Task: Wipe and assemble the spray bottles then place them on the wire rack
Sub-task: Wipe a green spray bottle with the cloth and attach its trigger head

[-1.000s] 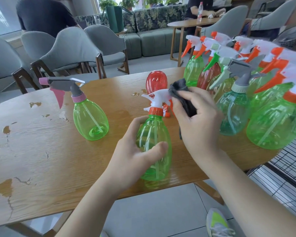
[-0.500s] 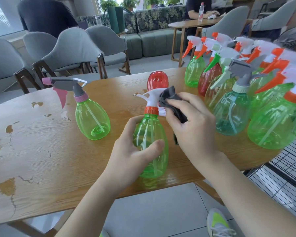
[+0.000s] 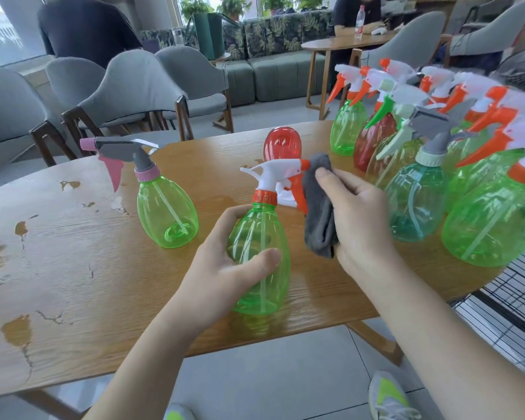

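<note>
Green spray bottle (image 3: 262,256) with a white and orange trigger head stands upright near the front edge of the wooden table (image 3: 73,268), and the left hand (image 3: 225,268) wraps its fingers and thumb round the belly, hiding much of the near side. Just right of it, the right hand (image 3: 361,219) clamps a folded grey cloth (image 3: 319,213) between thumb and fingers, the cloth's upper end pressed against the back of the trigger head; the palm covers the rest of the cloth. Below the table's right corner, black wire rack (image 3: 515,304) bars run out of frame. Left of the held bottle stands a green bottle with a pink and grey head (image 3: 164,210), well apart. Directly behind the trigger a red bottle (image 3: 282,145) is half hidden. To the right, a crowded cluster of bottles (image 3: 437,165) overlaps, blurred and cut off at the edge. Beyond, grey chairs (image 3: 128,89) stand round the table.
</note>
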Demonstrator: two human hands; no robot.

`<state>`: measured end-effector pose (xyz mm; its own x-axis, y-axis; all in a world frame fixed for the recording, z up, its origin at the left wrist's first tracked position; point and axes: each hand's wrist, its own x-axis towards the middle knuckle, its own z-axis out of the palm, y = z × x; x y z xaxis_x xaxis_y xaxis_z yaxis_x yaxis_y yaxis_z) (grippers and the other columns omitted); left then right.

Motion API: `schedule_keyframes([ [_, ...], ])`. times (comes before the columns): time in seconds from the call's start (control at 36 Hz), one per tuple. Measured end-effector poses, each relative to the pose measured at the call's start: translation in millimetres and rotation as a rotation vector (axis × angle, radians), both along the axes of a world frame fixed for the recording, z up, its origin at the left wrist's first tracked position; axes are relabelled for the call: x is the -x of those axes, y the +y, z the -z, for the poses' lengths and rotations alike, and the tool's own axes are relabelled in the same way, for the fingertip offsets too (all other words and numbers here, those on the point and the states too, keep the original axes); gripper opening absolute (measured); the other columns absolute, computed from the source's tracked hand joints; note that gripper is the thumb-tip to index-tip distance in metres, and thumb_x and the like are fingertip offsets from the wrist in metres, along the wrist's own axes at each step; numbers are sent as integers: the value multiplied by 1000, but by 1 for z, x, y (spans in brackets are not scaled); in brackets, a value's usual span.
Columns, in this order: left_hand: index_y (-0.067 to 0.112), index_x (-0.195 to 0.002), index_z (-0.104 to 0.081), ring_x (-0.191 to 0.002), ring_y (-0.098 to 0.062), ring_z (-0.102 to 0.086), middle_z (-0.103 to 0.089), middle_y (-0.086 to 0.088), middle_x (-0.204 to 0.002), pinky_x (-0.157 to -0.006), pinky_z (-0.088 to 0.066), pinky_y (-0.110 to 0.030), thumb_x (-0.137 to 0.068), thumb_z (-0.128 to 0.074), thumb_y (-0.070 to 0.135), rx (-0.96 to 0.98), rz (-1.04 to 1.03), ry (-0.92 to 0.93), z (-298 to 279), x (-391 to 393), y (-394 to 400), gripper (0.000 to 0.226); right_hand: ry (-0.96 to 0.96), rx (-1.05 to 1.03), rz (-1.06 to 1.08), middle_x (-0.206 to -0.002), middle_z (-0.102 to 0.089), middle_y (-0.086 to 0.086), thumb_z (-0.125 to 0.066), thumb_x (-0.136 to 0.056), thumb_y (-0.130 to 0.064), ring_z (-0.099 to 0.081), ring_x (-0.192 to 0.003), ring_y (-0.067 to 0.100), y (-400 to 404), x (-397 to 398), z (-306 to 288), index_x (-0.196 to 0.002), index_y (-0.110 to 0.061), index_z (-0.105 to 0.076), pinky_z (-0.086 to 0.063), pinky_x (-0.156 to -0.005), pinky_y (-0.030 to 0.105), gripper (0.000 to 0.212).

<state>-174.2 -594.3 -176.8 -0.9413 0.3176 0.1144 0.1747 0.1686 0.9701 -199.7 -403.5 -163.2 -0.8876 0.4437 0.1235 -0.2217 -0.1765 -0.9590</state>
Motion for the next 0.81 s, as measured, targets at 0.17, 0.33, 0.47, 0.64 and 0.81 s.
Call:
schedule_keyframes([
  [0.17,43,-126,-54,-94,-17,-74,-75,5,-102,-77,-61,-34,-75,-76,49,66,-15,34,1,0,2,56,3,-96,-7,-75,-64,28,-64,-102,-20,-58,-61,26,-14,-9,-1,-71,-16,-74,-50,-65,36,32],
  [0.33,41,-128,-54,-90,-16,-74,-75,3,-102,-76,-61,-36,-79,-75,42,60,-29,13,-1,2,-1,53,92,-417,-38,-45,-55,2,-62,-97,-9,-46,-48,10,0,-15,9,-68,-23,-73,-36,-52,24,34],
  [0.47,42,-128,-53,-94,-16,-73,-75,6,-103,-79,-62,-37,-80,-76,43,98,-7,30,-1,1,2,53,99,-479,6,-51,-61,-16,-60,-103,-19,-59,-52,6,3,-11,12,-109,-21,-79,-45,-55,24,20],
  [0.64,41,-127,-54,-87,-10,-73,-75,9,-100,-72,-60,-26,-80,-74,38,70,-57,62,0,-2,4,51,84,-535,-9,-52,-66,-4,-64,-100,-18,-61,-49,15,3,-13,13,-99,-16,-82,-44,-53,23,19],
  [0.81,39,-129,-54,-90,-7,-72,-74,13,-101,-73,-56,-19,-78,-75,39,101,-98,100,-2,-1,-1,55,20,-686,22,-66,-74,-5,-69,-95,-22,-70,-66,15,17,-12,14,-96,-20,-83,-53,-61,30,14],
])
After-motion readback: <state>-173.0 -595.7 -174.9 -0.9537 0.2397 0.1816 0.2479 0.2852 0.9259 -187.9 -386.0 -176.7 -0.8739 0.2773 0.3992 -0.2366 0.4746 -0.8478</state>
